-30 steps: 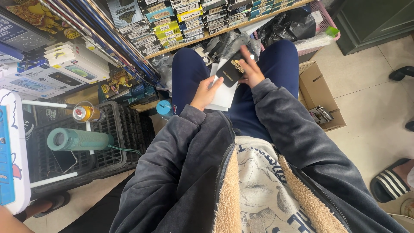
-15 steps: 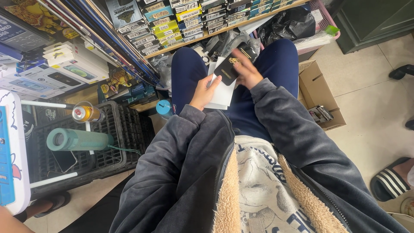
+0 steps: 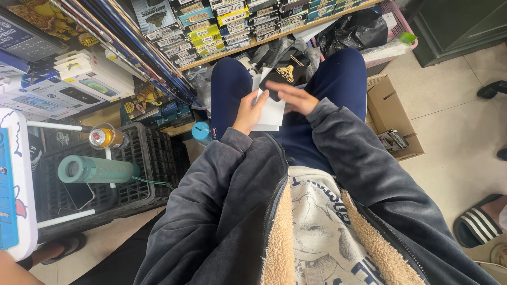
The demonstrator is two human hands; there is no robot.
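Note:
I sit with my knees in dark blue trousers. My left hand [image 3: 249, 110] grips a white flat packet [image 3: 270, 112] above my lap, thumb and fingers pinching its left edge. My right hand [image 3: 293, 98] holds a small black box [image 3: 281, 78] with a gold emblem, fingers stretched across its lower side over the white packet. Both sleeves are dark grey velour, over a fleece-lined jacket.
A wooden shelf [image 3: 274, 36] stacked with small boxed packs runs ahead. A black crate [image 3: 132, 174] at left bears a green cylinder [image 3: 97, 170] and a can [image 3: 105, 137]. A cardboard box [image 3: 393, 132] stands at right; a striped sandal [image 3: 478, 224] lies on the tiled floor.
My right hand has slid left with the black box, from an upright grip to lying flatter over the white packet. My left hand stays on the packet.

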